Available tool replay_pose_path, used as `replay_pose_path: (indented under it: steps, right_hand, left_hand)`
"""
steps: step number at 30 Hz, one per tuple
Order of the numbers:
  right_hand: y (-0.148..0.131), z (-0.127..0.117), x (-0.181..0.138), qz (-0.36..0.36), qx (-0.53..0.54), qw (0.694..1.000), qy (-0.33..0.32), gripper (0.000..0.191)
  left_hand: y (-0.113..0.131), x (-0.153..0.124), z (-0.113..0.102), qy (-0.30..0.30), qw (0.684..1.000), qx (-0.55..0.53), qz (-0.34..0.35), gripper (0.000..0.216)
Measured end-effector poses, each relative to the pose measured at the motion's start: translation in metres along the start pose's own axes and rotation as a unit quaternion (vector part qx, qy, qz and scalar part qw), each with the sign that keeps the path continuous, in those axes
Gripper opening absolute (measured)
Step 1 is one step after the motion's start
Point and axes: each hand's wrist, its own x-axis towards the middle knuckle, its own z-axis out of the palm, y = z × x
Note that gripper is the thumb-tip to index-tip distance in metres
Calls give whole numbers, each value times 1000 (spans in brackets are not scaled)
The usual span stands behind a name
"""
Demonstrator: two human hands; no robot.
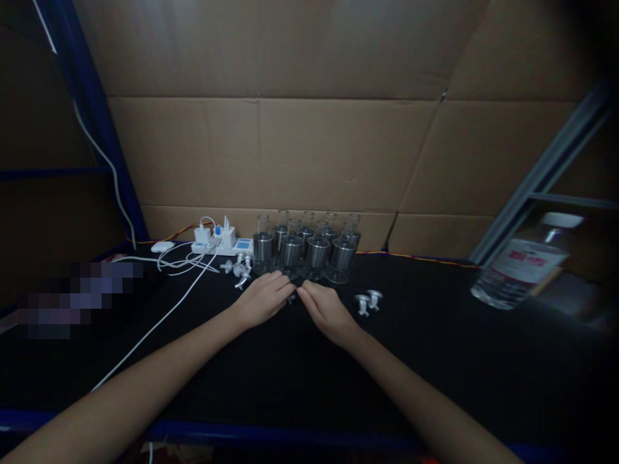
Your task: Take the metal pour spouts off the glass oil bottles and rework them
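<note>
Fingers curled, grip unclear, left hand [262, 301] and right hand [329, 310] sit before glass bottles [291, 250] near tabletop [425, 309] back edge, likely fragile, slippery, best held by metal sleeves [342, 255].

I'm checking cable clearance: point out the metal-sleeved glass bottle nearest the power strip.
The far-left glass bottle in the front row: it stands beside the power strip; the others stand farther right.

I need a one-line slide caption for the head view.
Bare left hand and right hand close together before clear, narrow-necked glass bottles with silvery middles on a black tabletop.
</note>
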Motion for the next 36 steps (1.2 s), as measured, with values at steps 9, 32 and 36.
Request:
replay_pose_path:
  steps: [9,32,36]
  right_hand:
    - [21,-5,4,40,-58,992,101,15]
    - [12,-1,6,68,-64,986,137,25]
    - [1,-3,5,4,-35,996,80,23]
  left_hand:
    - [-4,-3,4,88,978,-115,-149,23]
    - [-1,-2,2,102,970,-159,-151,38]
    - [2,-2,1,104,973,-169,-114,48]
